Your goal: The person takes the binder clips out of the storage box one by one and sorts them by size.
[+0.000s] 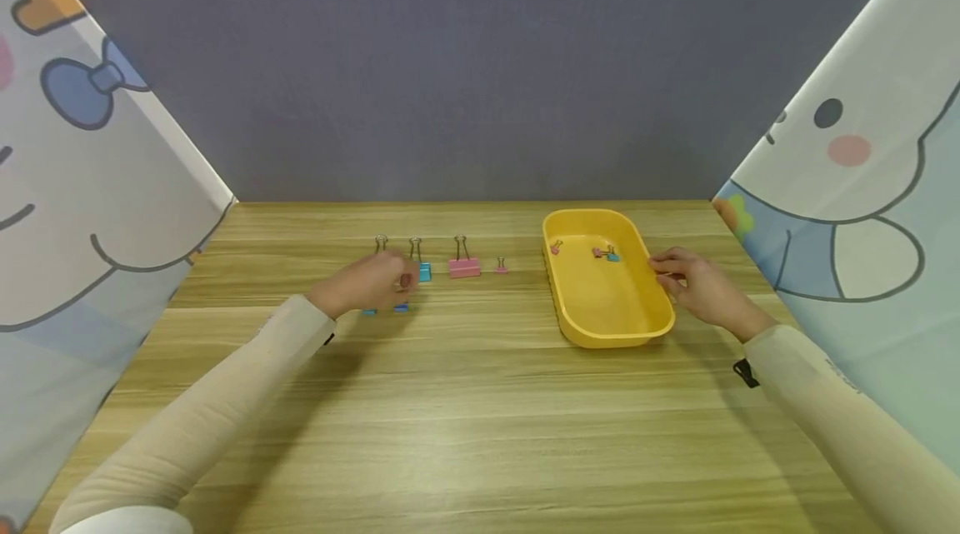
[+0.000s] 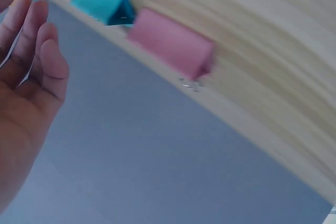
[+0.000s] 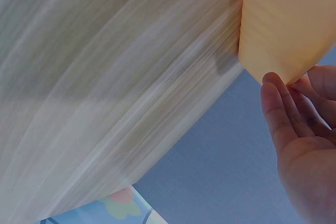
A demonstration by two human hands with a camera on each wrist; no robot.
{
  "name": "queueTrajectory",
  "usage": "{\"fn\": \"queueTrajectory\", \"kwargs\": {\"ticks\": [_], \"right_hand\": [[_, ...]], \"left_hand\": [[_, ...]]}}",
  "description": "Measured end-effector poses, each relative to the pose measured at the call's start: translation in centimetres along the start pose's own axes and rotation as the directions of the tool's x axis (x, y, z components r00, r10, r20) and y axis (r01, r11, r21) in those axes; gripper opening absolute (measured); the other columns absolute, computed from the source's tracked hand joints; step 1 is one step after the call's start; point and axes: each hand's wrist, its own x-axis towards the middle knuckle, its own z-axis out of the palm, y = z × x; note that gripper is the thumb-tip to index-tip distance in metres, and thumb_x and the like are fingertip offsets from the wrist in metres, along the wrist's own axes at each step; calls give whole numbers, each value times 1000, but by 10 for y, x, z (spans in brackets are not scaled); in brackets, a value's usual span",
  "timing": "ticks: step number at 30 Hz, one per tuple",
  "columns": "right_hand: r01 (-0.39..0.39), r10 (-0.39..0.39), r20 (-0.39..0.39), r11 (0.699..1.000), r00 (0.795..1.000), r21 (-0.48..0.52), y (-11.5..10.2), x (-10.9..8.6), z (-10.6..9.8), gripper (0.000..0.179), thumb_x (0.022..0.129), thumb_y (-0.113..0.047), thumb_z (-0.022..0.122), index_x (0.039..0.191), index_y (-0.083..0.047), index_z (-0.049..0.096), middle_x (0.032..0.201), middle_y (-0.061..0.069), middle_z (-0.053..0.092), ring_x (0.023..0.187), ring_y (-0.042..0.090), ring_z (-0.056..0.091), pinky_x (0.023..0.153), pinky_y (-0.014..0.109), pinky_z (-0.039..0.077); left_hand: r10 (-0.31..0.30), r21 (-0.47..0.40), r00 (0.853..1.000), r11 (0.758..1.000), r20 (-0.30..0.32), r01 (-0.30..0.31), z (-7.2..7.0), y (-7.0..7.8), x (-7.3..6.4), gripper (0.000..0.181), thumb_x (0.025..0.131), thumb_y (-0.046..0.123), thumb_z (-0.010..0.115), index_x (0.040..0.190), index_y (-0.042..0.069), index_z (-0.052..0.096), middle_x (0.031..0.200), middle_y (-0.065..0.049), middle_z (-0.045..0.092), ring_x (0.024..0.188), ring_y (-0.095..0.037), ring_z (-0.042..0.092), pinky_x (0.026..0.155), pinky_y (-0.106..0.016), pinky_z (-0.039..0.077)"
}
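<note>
My left hand (image 1: 375, 280) hovers over the binder clips at the left, its fingers loosely bent with nothing visible between them in the left wrist view. Close by it are a blue clip (image 1: 425, 272) and two smaller blue clips, partly covered by the hand. A pink binder clip (image 1: 464, 268) and a small pink clip (image 1: 501, 270) stand to the right. The left wrist view shows another large pink clip (image 2: 172, 43), mostly behind the hand in the head view. With thumb and fingers, my right hand (image 1: 693, 284) pinches the right rim of a yellow tray (image 1: 611, 341).
Inside the tray lie a small pink clip (image 1: 556, 247) and, near the middle, a small blue clip (image 1: 613, 257) beside a pink one. A grey panel (image 1: 480, 76) rises behind the wooden table (image 1: 465, 417). Printed cartoon panels flank both sides.
</note>
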Motion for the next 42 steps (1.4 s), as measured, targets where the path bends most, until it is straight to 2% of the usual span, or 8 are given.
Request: {"fn": "queueTrajectory", "kwargs": {"ticks": [6,11,19,22,28,34,37,42], "right_hand": [[10,-10,4,1000,1000,14,1,0,0,27,89,5,61,115,12,61,113,21,57,100,38,57,79,49,49],[27,-26,-11,999,1000,18,1,0,1,27,88,6,61,114,12,61,112,20,58,98,37,58,77,48,49],[5,-5,5,1000,1000,22,0,0,1,28,89,5,60,116,12,61,114,21,57,96,35,58,74,46,50],[-12,12,13,1000,1000,14,-1,0,0,28,90,3,60,117,11,60,114,20,57,96,34,59,74,45,51],[-6,6,9,1000,1000,-3,0,1,0,28,90,3,60,116,11,61,114,19,57,97,34,58,75,46,51],[15,-15,-2,1000,1000,1,1,2,2,27,88,6,61,115,12,61,113,19,58,96,34,59,75,45,51],[25,-25,-8,1000,1000,-7,2,2,2,27,88,6,61,115,12,61,112,19,58,96,34,59,74,45,51],[31,-31,-7,999,999,-12,3,3,2,27,88,7,61,114,13,61,112,20,58,95,34,59,73,45,51]], "left_hand": [[37,11,996,999,-85,-36,-6,18,15,10,85,5,69,91,12,64,87,3,58,82,-22,56,69,-28,46],[84,58,987,995,-140,-76,-11,37,29,9,86,12,70,93,15,65,91,3,60,83,-14,54,71,-25,46],[204,67,956,979,-211,-194,-10,57,57,7,88,15,69,94,12,65,91,-1,61,82,-16,55,70,-25,45],[223,64,951,975,-216,-214,-10,65,67,11,86,10,70,96,13,65,95,0,60,85,-16,55,73,-25,45],[282,88,937,959,-207,-270,-11,80,87,9,88,13,68,96,14,64,95,1,59,84,-11,51,74,-24,45],[269,85,943,963,-195,-257,-12,92,102,14,86,10,69,99,13,65,98,2,58,88,-11,52,77,-25,44],[264,76,944,964,-198,-253,-11,98,112,15,87,11,68,102,13,65,101,0,60,92,-12,53,80,-25,44],[254,47,948,967,-192,-250,-8,108,130,17,88,11,67,104,15,65,104,4,59,98,-12,55,85,-22,42]]}}
